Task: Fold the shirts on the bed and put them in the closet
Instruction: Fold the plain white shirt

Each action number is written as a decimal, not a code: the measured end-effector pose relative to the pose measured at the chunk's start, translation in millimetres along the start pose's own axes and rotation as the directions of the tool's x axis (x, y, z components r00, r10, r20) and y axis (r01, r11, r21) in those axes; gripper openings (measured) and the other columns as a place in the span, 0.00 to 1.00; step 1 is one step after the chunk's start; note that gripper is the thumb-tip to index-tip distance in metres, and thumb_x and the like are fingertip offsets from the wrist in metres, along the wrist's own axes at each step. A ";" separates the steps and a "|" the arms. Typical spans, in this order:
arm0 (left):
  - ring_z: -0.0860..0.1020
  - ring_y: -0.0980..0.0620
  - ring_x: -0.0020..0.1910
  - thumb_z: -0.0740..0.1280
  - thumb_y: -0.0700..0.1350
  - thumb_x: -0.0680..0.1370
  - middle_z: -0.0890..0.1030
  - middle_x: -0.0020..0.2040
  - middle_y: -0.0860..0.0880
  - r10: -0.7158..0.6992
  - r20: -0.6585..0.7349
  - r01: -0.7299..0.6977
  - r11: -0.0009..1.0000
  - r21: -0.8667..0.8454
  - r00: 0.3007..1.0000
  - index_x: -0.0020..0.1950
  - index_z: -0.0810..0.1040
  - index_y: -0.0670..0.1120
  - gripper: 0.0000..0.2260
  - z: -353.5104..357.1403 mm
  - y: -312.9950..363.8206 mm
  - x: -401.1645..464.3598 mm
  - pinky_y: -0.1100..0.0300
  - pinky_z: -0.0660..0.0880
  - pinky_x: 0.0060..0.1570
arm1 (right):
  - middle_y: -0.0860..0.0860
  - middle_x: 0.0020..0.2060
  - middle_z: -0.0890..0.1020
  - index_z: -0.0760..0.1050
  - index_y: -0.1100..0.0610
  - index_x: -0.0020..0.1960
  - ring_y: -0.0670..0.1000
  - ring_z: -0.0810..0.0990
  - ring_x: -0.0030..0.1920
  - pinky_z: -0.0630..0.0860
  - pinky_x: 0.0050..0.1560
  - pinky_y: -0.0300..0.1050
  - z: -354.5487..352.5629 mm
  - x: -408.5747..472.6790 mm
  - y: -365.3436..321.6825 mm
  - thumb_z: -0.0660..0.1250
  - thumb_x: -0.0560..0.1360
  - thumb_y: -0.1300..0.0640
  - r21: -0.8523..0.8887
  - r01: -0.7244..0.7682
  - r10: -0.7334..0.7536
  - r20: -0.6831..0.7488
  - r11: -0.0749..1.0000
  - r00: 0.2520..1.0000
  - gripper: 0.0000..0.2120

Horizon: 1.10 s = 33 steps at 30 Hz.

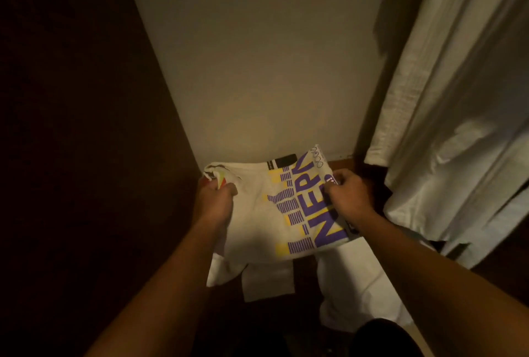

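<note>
A folded printed shirt [286,213], clutched at both edges by left hand [216,199] and right hand [347,193], is held inside the closet, not yet released; remaining shirts cannot be assessed.

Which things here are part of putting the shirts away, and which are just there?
Part of the job: folded printed shirt, gripped by left hand and right hand; closet wall.
Just there: white hanging garments; white cloth pieces below.
</note>
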State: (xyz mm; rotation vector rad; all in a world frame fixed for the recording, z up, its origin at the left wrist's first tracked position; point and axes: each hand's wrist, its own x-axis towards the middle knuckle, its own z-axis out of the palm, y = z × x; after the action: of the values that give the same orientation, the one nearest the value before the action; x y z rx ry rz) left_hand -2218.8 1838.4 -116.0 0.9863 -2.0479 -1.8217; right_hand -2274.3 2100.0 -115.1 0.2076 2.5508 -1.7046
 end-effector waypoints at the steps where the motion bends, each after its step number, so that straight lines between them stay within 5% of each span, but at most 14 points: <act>1: 0.78 0.45 0.41 0.70 0.46 0.68 0.81 0.44 0.44 -0.006 -0.018 0.005 1.000 -0.021 1.000 0.56 0.81 0.43 0.17 8.8 -15.2 6.7 0.55 0.72 0.39 | 0.49 0.48 0.81 0.74 0.53 0.57 0.44 0.81 0.41 0.75 0.34 0.39 7.0 7.5 20.7 0.69 0.80 0.56 0.000 0.017 -0.017 0.004 1.000 1.000 0.08; 6: 0.71 0.49 0.37 0.66 0.36 0.75 0.72 0.36 0.46 0.063 0.015 -0.062 0.997 -0.051 0.998 0.47 0.78 0.43 0.04 34.7 -65.8 36.6 0.57 0.66 0.36 | 0.50 0.50 0.82 0.74 0.54 0.61 0.47 0.84 0.44 0.80 0.39 0.43 29.2 33.6 90.4 0.69 0.80 0.55 0.054 0.088 -0.087 -0.010 0.995 0.996 0.11; 10: 0.73 0.48 0.36 0.70 0.42 0.70 0.76 0.34 0.46 0.144 0.009 -0.145 0.989 0.022 0.989 0.38 0.79 0.46 0.01 36.1 -73.0 63.9 0.55 0.70 0.38 | 0.50 0.51 0.83 0.74 0.54 0.62 0.48 0.84 0.45 0.82 0.41 0.46 40.0 57.9 113.5 0.69 0.80 0.56 0.066 0.116 -0.115 -0.026 0.991 0.993 0.12; 14: 0.78 0.47 0.42 0.70 0.39 0.72 0.81 0.41 0.46 0.177 0.036 -0.179 0.982 0.056 0.984 0.44 0.84 0.49 0.06 28.3 -62.4 100.8 0.54 0.73 0.44 | 0.53 0.55 0.83 0.74 0.55 0.64 0.52 0.85 0.49 0.84 0.51 0.56 57.4 89.0 103.4 0.68 0.80 0.55 0.077 0.128 -0.125 -0.040 0.989 0.991 0.14; 18: 0.80 0.43 0.46 0.70 0.35 0.68 0.82 0.44 0.43 0.177 0.066 -0.182 0.980 0.079 0.982 0.38 0.84 0.50 0.10 17.9 -49.6 140.2 0.46 0.79 0.48 | 0.52 0.54 0.82 0.74 0.57 0.66 0.51 0.83 0.48 0.80 0.41 0.45 75.7 112.6 79.9 0.68 0.80 0.59 0.065 0.142 -0.142 -0.008 0.988 0.990 0.14; 21: 0.82 0.39 0.48 0.70 0.36 0.69 0.84 0.49 0.39 0.160 0.058 -0.163 0.985 0.064 0.985 0.41 0.84 0.51 0.10 12.8 -38.8 166.9 0.43 0.80 0.52 | 0.50 0.51 0.80 0.75 0.57 0.65 0.49 0.80 0.45 0.74 0.36 0.39 88.9 130.6 63.2 0.66 0.81 0.62 0.046 0.178 -0.178 -0.003 0.983 0.984 0.13; 25: 0.76 0.43 0.43 0.71 0.35 0.67 0.80 0.45 0.42 0.199 0.086 -0.199 0.980 0.000 0.976 0.46 0.83 0.48 0.11 9.3 -23.6 195.8 0.49 0.73 0.45 | 0.51 0.50 0.80 0.75 0.58 0.65 0.49 0.81 0.46 0.76 0.39 0.42 105.1 154.7 48.8 0.65 0.81 0.61 0.042 0.196 -0.195 -0.022 0.980 0.980 0.12; 28: 0.79 0.45 0.44 0.70 0.33 0.69 0.81 0.45 0.42 0.184 0.065 -0.182 0.983 -0.030 0.981 0.43 0.82 0.47 0.10 6.0 -24.3 215.4 0.50 0.76 0.47 | 0.53 0.54 0.81 0.75 0.58 0.66 0.53 0.82 0.51 0.81 0.48 0.49 114.6 170.9 45.1 0.65 0.81 0.61 0.046 0.184 -0.184 -0.003 0.982 0.983 0.13; 33: 0.80 0.44 0.39 0.72 0.39 0.73 0.82 0.44 0.42 0.030 0.081 -0.031 1.000 0.007 0.996 0.47 0.82 0.46 0.05 7.0 -57.7 229.1 0.53 0.78 0.43 | 0.53 0.55 0.79 0.72 0.59 0.68 0.51 0.79 0.52 0.78 0.42 0.43 136.9 183.6 65.9 0.65 0.82 0.58 -0.031 0.152 -0.151 0.022 0.988 0.988 0.15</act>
State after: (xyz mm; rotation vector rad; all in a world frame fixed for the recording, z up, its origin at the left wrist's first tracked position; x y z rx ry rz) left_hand -2375.3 1703.7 -231.2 0.8923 -2.1074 -1.8684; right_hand -2448.6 2012.2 -251.7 -0.0056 2.6393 -1.7026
